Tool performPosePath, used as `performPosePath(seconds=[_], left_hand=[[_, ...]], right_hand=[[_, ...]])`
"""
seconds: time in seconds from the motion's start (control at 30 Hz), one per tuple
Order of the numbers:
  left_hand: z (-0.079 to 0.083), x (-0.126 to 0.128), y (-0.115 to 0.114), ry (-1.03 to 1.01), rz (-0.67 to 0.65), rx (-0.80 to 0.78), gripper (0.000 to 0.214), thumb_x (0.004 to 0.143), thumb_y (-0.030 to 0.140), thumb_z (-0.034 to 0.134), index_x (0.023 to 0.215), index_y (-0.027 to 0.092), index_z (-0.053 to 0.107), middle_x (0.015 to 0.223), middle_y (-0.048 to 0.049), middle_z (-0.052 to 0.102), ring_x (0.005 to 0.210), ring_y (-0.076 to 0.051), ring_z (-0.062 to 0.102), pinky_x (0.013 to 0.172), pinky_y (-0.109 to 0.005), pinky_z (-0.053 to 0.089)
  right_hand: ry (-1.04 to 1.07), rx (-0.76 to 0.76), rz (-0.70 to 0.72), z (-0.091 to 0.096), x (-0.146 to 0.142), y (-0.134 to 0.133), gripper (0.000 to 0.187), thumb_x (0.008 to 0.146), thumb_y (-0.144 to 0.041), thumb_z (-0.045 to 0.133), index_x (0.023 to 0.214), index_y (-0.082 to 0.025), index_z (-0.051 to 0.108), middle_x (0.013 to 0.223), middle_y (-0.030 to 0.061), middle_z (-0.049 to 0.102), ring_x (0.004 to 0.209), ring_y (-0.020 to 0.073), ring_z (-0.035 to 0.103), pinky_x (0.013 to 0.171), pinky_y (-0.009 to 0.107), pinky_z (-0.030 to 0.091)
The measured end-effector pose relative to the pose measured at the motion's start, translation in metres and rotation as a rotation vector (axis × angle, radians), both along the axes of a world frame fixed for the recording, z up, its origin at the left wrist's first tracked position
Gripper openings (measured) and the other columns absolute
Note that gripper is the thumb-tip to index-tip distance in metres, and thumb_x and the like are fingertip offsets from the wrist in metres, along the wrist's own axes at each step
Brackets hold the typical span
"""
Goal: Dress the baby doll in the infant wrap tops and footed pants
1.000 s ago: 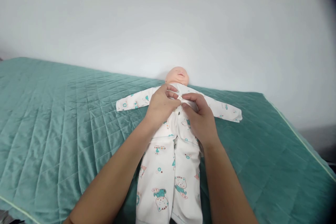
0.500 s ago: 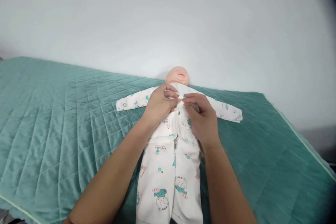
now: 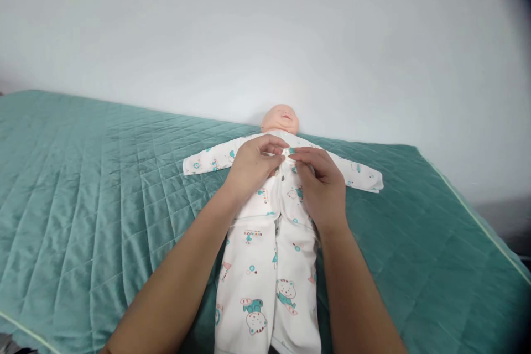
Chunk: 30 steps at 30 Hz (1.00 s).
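A baby doll (image 3: 280,119) lies on its back, dressed in a white printed baby shirt (image 3: 261,199) with its sleeves spread wide. White printed trousers (image 3: 249,265) cover its legs. At the upper chest, my left hand (image 3: 254,163) pinches the edge of the shirt's front opening. Across from it, my right hand (image 3: 321,180) pinches the other edge, thumb and forefinger together. A small pale bit of the front edge shows between the fingertips; whether it is a button is hard to see. Lower down, the two front flaps meet at the middle.
A green quilted cover (image 3: 103,193) lies beneath the doll and spreads to both sides. Behind the doll's head stands a white wall (image 3: 207,38). The cover's pale-edged border (image 3: 468,210) slopes down at the right.
Both hands stay at the shirt's upper front. My left fingers have stretched slightly rightward and the fingertips have shifted a little on the cloth. The doll lies as before.
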<state>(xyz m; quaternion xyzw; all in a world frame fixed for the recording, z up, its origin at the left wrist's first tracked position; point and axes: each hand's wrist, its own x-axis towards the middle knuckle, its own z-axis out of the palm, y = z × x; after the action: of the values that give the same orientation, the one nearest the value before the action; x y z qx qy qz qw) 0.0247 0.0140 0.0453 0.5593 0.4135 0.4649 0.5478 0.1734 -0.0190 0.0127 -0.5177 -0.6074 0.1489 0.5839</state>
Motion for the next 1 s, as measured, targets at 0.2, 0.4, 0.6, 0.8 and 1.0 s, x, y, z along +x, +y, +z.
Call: performPosePath(seconds=[0.2, 0.4, 0.6, 0.8, 1.0], left_hand=[[0.000, 0.004, 0.000, 0.108, 0.042, 0.051, 0.017, 0.081, 0.026, 0.067, 0.091, 0.016, 0.075, 0.073, 0.0004, 0.063, 0.053, -0.006, 0.049, 0.050, -0.020, 0.037], [0.002, 0.007, 0.000, 0.099, 0.112, 0.006, 0.009, 0.079, 0.024, 0.068, 0.082, 0.016, 0.070, 0.062, 0.0030, 0.059, 0.048, -0.006, 0.048, 0.047, -0.021, 0.037], [0.000, 0.006, -0.001, -0.088, 0.094, -0.041, 0.010, 0.074, 0.014, 0.066, 0.084, 0.015, 0.069, 0.065, 0.0044, 0.056, 0.045, -0.003, 0.040, 0.043, -0.020, 0.028], [-0.002, -0.003, 0.004, -0.162, 0.029, -0.066, 0.034, 0.069, 0.013, 0.072, 0.102, 0.019, 0.066, 0.072, 0.0042, 0.061, 0.049, -0.004, 0.044, 0.045, -0.019, 0.032], [-0.004, -0.004, 0.005, -0.097, 0.018, -0.053, 0.027, 0.071, 0.017, 0.071, 0.098, 0.017, 0.072, 0.076, 0.0019, 0.062, 0.050, -0.003, 0.044, 0.047, -0.020, 0.036]], right_hand=[[-0.025, 0.029, 0.033, -0.001, 0.001, 0.002, 0.025, 0.089, -0.012, 0.055, 0.089, -0.025, 0.076, 0.109, 0.0020, 0.071, 0.107, 0.0180, 0.065, 0.097, 0.038, 0.051], [-0.055, 0.016, 0.040, -0.001, -0.001, 0.001, 0.024, 0.090, -0.014, 0.053, 0.092, -0.025, 0.074, 0.112, 0.0027, 0.070, 0.112, 0.0205, 0.064, 0.101, 0.042, 0.048], [-0.080, 0.006, 0.029, 0.000, -0.003, -0.002, 0.025, 0.088, -0.015, 0.055, 0.106, -0.027, 0.068, 0.114, 0.0028, 0.068, 0.113, 0.0218, 0.062, 0.104, 0.045, 0.047], [-0.138, 0.043, 0.023, 0.000, -0.004, -0.002, 0.020, 0.091, -0.016, 0.053, 0.099, -0.025, 0.069, 0.116, 0.0050, 0.068, 0.115, 0.0229, 0.061, 0.103, 0.046, 0.048], [-0.187, 0.055, -0.001, 0.002, -0.004, -0.002, 0.019, 0.091, -0.015, 0.052, 0.093, -0.024, 0.069, 0.113, 0.0051, 0.069, 0.109, 0.0226, 0.062, 0.099, 0.045, 0.049]])
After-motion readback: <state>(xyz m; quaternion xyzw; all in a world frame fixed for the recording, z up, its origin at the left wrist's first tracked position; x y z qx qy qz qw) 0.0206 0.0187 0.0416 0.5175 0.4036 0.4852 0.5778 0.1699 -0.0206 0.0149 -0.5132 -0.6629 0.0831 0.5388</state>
